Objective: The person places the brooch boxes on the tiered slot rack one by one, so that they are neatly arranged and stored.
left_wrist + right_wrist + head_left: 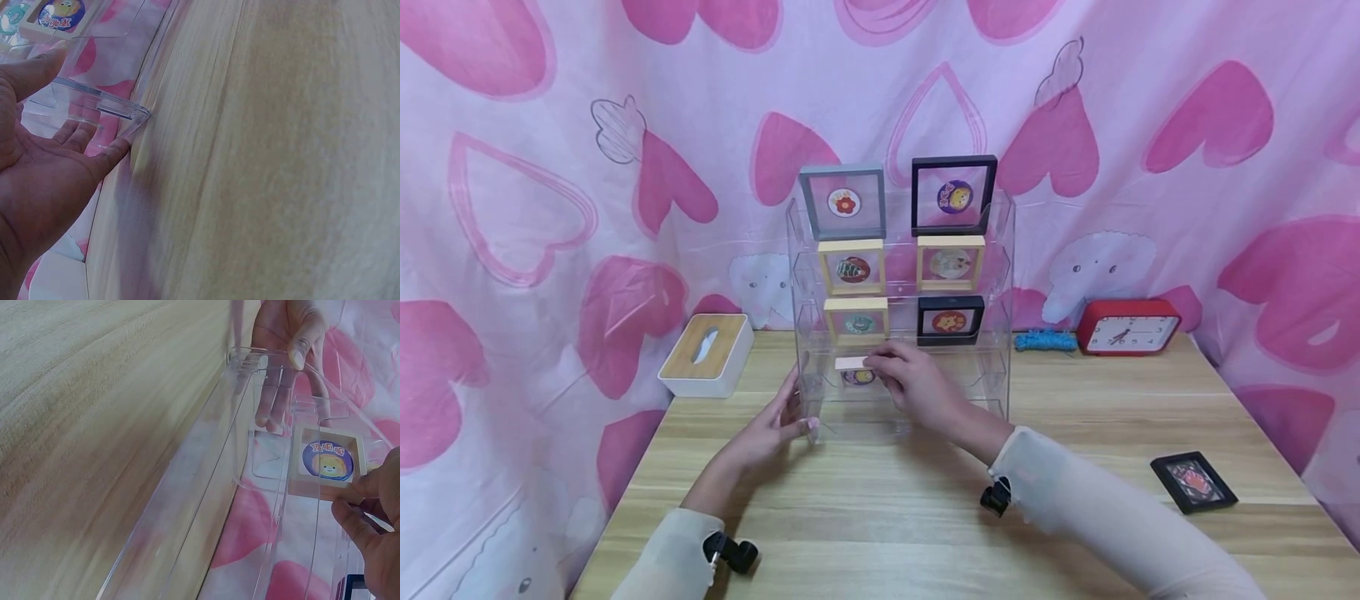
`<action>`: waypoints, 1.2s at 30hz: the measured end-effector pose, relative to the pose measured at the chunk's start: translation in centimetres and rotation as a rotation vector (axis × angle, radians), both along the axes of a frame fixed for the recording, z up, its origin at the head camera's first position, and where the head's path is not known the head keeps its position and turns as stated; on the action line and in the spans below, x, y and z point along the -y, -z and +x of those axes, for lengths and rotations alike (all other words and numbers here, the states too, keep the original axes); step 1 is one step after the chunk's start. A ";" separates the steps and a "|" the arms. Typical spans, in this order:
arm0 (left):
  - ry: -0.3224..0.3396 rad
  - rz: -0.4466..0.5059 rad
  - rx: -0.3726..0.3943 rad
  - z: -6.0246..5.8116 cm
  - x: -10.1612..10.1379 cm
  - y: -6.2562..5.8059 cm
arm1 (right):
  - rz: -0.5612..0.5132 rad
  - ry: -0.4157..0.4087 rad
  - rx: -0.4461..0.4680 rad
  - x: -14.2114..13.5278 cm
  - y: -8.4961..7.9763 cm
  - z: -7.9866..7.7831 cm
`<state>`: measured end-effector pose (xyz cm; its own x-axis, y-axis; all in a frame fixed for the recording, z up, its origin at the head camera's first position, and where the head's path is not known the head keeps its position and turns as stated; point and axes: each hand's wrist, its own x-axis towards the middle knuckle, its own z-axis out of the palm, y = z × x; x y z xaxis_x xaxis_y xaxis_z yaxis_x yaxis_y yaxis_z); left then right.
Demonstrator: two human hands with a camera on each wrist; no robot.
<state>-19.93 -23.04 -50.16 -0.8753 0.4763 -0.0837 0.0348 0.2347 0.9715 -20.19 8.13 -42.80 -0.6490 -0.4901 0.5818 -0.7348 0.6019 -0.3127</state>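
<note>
A clear acrylic display rack (917, 425) with several tiers stands on the table. My left hand (771, 433) holds its lower left side, thumb at the front edge and fingers along the outside of the side panel (112, 97). With thumb and fingers, my right hand (921, 392) pinches the edge of a small cream picture frame (328, 462) with a round purple badge in it. That frame sits upright at the left of the lowest tier, behind its clear front lip. Above it, a cream frame (857, 321) and a black frame (950, 321) fill the tier.
Higher tiers carry more frames, among them a grey-blue frame (844, 202) and a black one (953, 196). A tissue box (707, 354) stands left, blue cord (1045, 340) and a red clock (1129, 327) right. Another black frame (1193, 482) lies flat at the right.
</note>
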 end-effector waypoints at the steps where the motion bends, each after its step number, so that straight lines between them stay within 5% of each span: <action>1: -0.003 -0.003 0.005 0.0 0.0 -0.1 | 0.006 -0.001 0.005 0.0 0.0 0.0; 12: -0.030 -0.025 0.045 -0.1 0.0 -0.3 | 0.022 -0.030 -0.034 -1.0 -0.8 0.3; 24: -0.005 -0.027 0.016 -0.1 -0.1 -0.3 | 0.003 -0.056 -0.075 -7.1 -2.5 2.2; 32: -0.021 -0.040 0.039 0.0 0.1 -0.4 | -0.006 0.067 0.027 -12.6 -2.3 3.8; 36: -0.029 -0.051 0.041 0.1 0.1 -0.4 | -0.033 0.119 -0.002 -15.7 -2.0 4.4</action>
<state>-19.84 -23.13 -49.75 -0.8841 0.4447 -0.1433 -0.0125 0.2840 0.9588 -15.76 23.80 -40.76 -0.7005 -0.3899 0.5977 -0.6592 0.6743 -0.3328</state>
